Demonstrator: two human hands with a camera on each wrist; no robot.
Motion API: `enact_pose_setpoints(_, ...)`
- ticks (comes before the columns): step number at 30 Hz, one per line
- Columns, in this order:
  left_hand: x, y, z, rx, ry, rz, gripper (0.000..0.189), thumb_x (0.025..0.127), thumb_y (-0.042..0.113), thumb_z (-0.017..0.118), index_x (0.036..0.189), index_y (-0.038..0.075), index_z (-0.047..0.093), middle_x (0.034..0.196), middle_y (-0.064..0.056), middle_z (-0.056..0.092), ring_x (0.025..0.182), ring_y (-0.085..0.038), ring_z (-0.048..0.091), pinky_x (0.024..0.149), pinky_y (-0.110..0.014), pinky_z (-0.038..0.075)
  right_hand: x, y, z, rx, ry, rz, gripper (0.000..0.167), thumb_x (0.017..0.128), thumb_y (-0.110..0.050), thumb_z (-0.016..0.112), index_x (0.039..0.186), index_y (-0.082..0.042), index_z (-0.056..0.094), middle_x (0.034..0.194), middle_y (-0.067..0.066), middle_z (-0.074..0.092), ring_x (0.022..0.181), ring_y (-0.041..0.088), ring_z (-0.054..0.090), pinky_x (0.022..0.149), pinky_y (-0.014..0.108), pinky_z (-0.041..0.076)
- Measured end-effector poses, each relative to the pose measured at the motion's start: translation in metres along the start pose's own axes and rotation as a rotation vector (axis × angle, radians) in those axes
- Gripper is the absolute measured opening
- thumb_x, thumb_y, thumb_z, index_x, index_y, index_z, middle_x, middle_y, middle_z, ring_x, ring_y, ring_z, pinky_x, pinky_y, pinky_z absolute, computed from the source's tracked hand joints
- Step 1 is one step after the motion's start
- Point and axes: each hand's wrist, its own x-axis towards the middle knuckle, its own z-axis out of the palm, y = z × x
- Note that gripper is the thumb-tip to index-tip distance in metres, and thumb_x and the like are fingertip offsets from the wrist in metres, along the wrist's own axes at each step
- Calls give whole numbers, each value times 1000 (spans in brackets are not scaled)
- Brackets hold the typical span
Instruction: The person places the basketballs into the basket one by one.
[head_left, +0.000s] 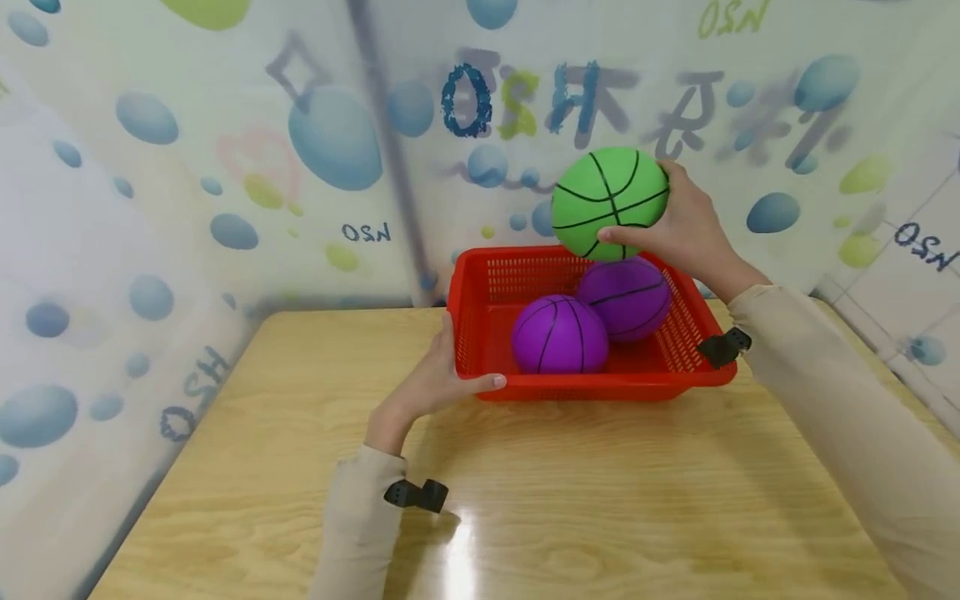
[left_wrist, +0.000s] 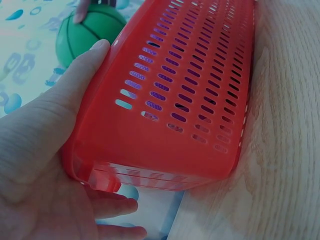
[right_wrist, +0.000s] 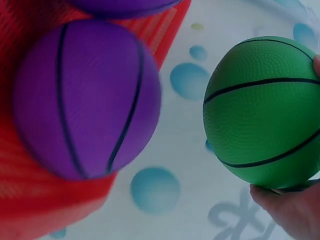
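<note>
A small green basketball with black lines [head_left: 611,200] is gripped by my right hand [head_left: 693,221], thumb across its front, above the back of a red plastic basket [head_left: 585,381]. In the right wrist view the green ball [right_wrist: 262,115] is apart from the purple balls. Two purple basketballs, one nearer the front [head_left: 560,335] and one behind it to the right [head_left: 626,300], lie inside the basket. At the basket's left front corner my left hand [head_left: 427,375] holds on, its thumb along the front rim; the left wrist view shows its fingers [left_wrist: 117,206] around the corner.
The basket stands on a light wooden table [head_left: 570,492], close to its back edge. Right behind is a wall covering [head_left: 315,225] printed with blue and green drops. Black wrist cameras [head_left: 416,495] are strapped over both sleeves.
</note>
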Motion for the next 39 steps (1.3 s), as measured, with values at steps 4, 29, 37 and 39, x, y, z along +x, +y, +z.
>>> enact_pose_setpoints(4, 3, -6, 0, -20, 9, 34, 98, 75, 15, 78, 145, 23, 10, 128, 1, 44, 111, -17, 48, 87, -38, 48, 8, -16, 15, -3, -42, -24, 105, 66, -48, 80, 143, -6, 22, 134, 15, 42, 117, 31, 45, 91, 50, 42)
enact_pose_setpoints(29, -1, -5, 1, 79, 19, -61, 110, 76, 23, 77, 148, 14, -7, 144, -12, 29, 129, -27, 32, 102, -48, 32, 38, -44, 114, -131, -325, -57, 103, 65, -48, 80, 131, 0, 17, 113, 21, 50, 100, 33, 52, 87, 45, 45)
enact_pose_setpoints(37, 5, -34, 2, 142, 36, -71, 117, 73, 40, 77, 148, 17, -9, 144, -4, 27, 130, -26, 32, 100, -44, 35, 37, -43, 124, -111, -361, -124, 96, 65, -43, 82, 123, 0, 20, 109, 20, 51, 97, 31, 55, 86, 42, 46)
enact_pose_setpoints(39, 5, -36, 2, 139, 38, -69, 117, 73, 41, 77, 148, 17, -10, 145, -4, 27, 129, -27, 32, 100, -45, 35, 38, -42, 125, -118, -374, -127, 97, 65, -44, 81, 125, 0, 20, 111, 20, 49, 98, 30, 54, 87, 41, 45)
